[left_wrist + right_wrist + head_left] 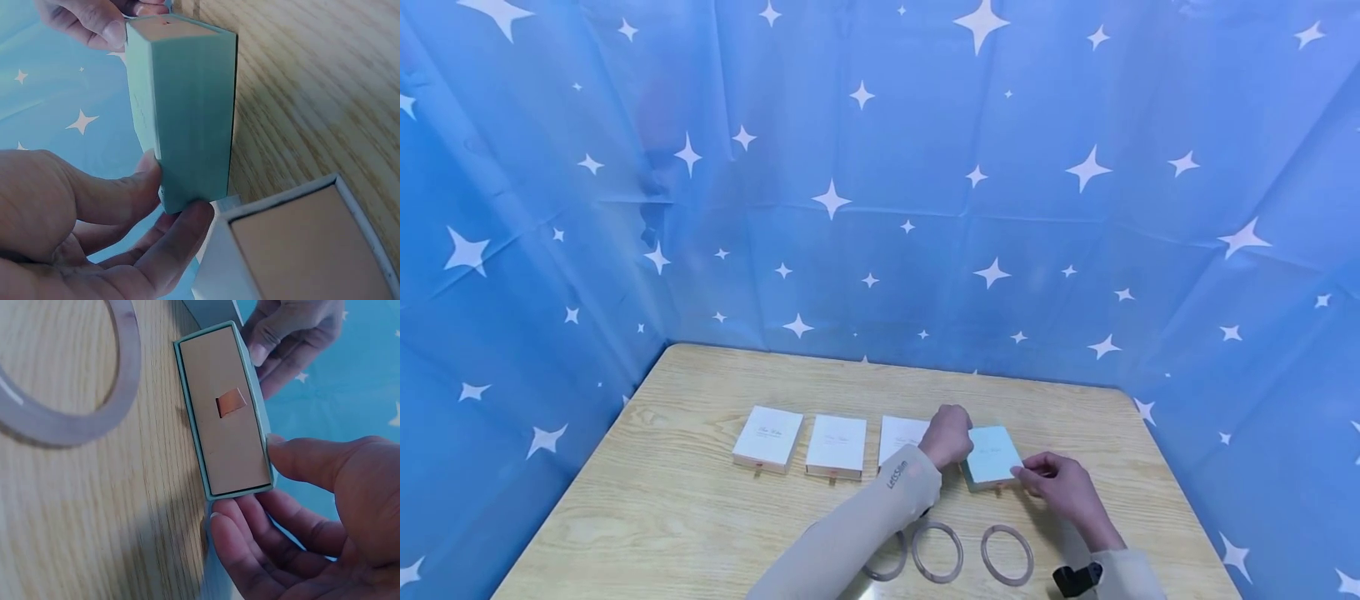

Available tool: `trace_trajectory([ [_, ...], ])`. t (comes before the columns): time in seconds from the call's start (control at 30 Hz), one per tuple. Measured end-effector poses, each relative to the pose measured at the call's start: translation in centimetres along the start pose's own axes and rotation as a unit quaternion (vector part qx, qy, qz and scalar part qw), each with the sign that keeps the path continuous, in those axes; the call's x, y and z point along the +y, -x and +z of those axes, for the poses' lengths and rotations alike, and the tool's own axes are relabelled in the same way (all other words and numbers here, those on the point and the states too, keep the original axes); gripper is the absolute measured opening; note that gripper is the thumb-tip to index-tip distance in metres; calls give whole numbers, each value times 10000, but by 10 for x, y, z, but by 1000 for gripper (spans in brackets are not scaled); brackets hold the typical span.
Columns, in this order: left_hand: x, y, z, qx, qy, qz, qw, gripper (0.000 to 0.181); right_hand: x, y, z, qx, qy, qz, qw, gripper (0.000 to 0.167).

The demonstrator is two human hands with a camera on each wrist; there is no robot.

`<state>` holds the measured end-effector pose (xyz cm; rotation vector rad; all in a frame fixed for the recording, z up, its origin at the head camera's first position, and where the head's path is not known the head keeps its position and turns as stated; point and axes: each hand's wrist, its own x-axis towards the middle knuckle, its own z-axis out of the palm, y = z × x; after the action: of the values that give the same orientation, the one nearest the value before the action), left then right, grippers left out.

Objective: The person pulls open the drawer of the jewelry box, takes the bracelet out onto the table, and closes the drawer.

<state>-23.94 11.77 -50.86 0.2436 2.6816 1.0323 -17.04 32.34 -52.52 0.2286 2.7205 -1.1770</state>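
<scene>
A teal drawer-style box (992,454) stands at the right end of a row of boxes. My left hand (949,433) pinches its far left corner, thumb on the top face and fingers at the side, as the left wrist view shows. At the near right corner, my right hand (1066,490) grips the same box between thumb and fingers. In the right wrist view a small ribbon pull tab (232,402) sticks out of the box's pale front panel. Three bangles lie nearer to me: a right one (1007,555), a middle one (937,552) and one partly behind my left sleeve (891,558).
Left of the teal box are three white boxes: a far left one (768,437), a middle one (837,446) and one partly covered by my left arm (898,435). All rest on a wooden table (647,517). A blue star-patterned curtain (880,242) borders the table.
</scene>
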Motion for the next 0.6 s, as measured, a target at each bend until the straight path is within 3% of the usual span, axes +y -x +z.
trace_trajectory([
  [0.03,1,0,-1,-12,-33,-18,10000,12,-1,1,0,21,7,7,10000,48],
  [0.33,4,-3,-8,-191,-253,143,9994,32,-10,12,9,163,-41,205,9996,45],
  [0.6,1,-5,-10,-286,-348,159,9989,35,-11,14,16,240,-72,213,9995,46],
])
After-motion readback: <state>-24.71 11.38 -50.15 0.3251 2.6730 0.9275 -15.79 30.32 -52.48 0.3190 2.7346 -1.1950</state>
